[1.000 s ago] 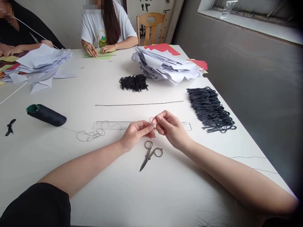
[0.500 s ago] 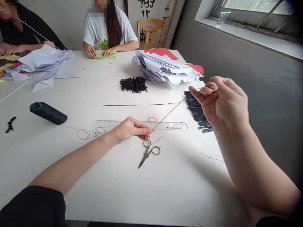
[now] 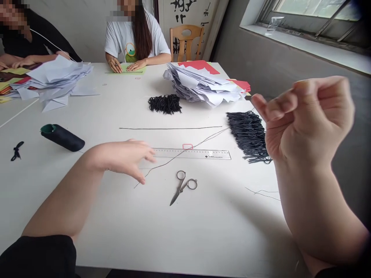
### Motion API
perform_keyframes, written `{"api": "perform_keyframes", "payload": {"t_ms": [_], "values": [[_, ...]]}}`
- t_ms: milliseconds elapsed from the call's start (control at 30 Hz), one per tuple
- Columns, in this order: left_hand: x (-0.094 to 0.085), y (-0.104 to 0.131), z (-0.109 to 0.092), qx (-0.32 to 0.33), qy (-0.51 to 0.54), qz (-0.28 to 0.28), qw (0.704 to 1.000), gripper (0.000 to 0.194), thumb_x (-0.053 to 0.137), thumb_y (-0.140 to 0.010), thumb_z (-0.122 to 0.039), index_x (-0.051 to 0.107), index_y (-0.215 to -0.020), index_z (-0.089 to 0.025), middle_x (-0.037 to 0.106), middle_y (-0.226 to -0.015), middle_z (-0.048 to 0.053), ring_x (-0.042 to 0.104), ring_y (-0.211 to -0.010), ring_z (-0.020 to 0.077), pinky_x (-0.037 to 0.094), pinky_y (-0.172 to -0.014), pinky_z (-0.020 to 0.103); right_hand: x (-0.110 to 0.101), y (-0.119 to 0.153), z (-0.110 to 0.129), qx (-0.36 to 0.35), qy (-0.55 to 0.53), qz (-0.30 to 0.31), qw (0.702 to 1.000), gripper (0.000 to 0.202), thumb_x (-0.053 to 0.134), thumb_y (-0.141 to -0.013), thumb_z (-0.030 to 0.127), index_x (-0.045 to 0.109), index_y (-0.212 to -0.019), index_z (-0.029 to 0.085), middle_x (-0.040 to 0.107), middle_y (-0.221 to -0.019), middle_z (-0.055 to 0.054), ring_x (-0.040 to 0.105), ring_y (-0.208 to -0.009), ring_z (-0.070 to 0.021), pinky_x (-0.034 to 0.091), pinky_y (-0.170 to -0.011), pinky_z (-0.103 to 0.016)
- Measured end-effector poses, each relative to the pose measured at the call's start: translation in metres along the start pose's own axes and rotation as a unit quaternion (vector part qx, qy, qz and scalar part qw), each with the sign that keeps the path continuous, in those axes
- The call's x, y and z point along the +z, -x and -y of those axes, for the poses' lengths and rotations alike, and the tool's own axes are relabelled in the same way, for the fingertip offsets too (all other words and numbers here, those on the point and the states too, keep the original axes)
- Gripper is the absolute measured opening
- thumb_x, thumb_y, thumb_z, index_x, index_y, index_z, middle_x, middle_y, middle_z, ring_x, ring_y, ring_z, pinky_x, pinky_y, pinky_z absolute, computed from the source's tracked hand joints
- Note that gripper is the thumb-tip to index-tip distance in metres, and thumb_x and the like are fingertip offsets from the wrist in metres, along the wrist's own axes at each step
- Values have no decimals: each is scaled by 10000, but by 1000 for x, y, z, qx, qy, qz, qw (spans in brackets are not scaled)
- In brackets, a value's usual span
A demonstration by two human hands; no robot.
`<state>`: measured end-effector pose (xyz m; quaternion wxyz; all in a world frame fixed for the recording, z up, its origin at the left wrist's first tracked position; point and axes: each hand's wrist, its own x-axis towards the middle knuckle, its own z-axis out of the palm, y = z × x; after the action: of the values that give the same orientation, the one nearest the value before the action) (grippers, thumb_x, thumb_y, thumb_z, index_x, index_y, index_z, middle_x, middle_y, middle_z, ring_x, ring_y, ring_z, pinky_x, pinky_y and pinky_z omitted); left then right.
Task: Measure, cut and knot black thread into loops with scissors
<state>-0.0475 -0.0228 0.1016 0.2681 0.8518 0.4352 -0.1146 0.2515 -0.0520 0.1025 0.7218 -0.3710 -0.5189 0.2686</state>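
Observation:
My left hand (image 3: pixel 124 156) hovers over the left part of the clear ruler (image 3: pixel 197 153), fingers apart, slightly blurred. A thin dark thread (image 3: pixel 174 157) slants across the ruler, its loose end close to my left thumb. Toward the upper right it runs as a doubled strand to my right hand (image 3: pixel 310 116), raised and pinched closed around it. Below the ruler lie small metal scissors (image 3: pixel 181 188). A spool of black thread (image 3: pixel 62 137) rests on its side to the left. Beneath my right hand sits a row of dark thread bundles (image 3: pixel 246 135).
Behind the ruler, a straight dark cord (image 3: pixel 171 128) lies on the white table (image 3: pixel 130 231). Farther back are a black looped bundle (image 3: pixel 165 104) and a paper stack (image 3: pixel 199 83). Another paper pile (image 3: pixel 58 73) is at left. Two people sit across the table.
My left hand has let go of the thread and moved left, opening. The thread has slackened across the ruler. My right hand has moved right and slightly up.

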Motion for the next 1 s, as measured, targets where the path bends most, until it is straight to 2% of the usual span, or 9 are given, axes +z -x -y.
{"api": "perform_keyframes", "payload": {"t_ms": [100,167,233,300,400,500,667,867,1000], "values": [[-1,-1,-7,1,89,-139,986,632,699,-725,-475,586,-1311,-268,506,-1421,84,556,-1152,275,451,-917,352,6,10,-7,64,-20,174,983,179,657,-869,305,526,-767,238,492,-583,61,463,-489,-90,566,-673,-333],[6,-8,-19,33,236,-191,952,586,624,-827,-413,509,-1381,-260,571,-1339,117,645,-951,217,501,-799,336,14,22,-11,108,-40,251,961,182,618,-902,310,502,-794,220,512,-591,61,480,-493,-82,550,-641,-309],[17,-18,-31,107,388,-138,905,598,637,-839,-355,476,-1404,-249,652,-1201,124,673,-827,190,521,-708,316,24,36,-15,143,-45,304,941,197,579,-928,335,480,-808,213,524,-605,59,497,-510,-78,527,-615,-288],[29,-27,-40,183,484,-45,855,522,681,-819,-324,569,-1317,-213,686,-1113,119,682,-875,205,536,-742,321,31,47,-17,179,-30,334,925,223,551,-940,364,463,-808,207,536,-629,47,492,-515,-74,465,-529,-244],[42,-38,-44,180,538,-20,823,295,720,-797,-329,723,-1043,-164,720,-1017,104,670,-973,215,525,-875,332,37,54,-21,232,-7,347,909,253,537,-944,388,447,-800,200,527,-632,47,427,-471,-54,339,-430,-205],[45,-41,-39,91,551,-72,826,255,752,-758,-382,755,-868,-152,740,-839,83,699,-823,184,558,-800,300,36,50,-25,271,-34,333,902,277,586,-913,401,449,-786,196,493,-604,60,452,-471,-57,358,-447,-208],[40,-38,-33,39,526,-37,849,248,803,-693,-385,750,-757,-151,734,-757,69,697,-685,154,559,-662,235,32,34,-26,327,-75,204,920,319,704,-813,405,475,-759,190,442,-618,65,551,-562,-85,523,-590,-273],[37,-38,-30,12,483,-40,875,222,775,-715,-371,750,-738,-152,734,-752,71,636,-563,107,448,-506,193,22,11,-22,257,-45,67,963,263,703,-811,313,483,-713,208,438,-607,68,513,-574,-78,575,-794,-399],[34,-37,-28,13,439,-48,897,223,748,-731,-380,764,-762,-160,744,-777,68,339,-369,12,325,-420,208,9,-2,-22,150,9,10,989,208,671,-831,261,512,-705,220,466,-582,51,485,-549,-98,554,-755,-404]]}}
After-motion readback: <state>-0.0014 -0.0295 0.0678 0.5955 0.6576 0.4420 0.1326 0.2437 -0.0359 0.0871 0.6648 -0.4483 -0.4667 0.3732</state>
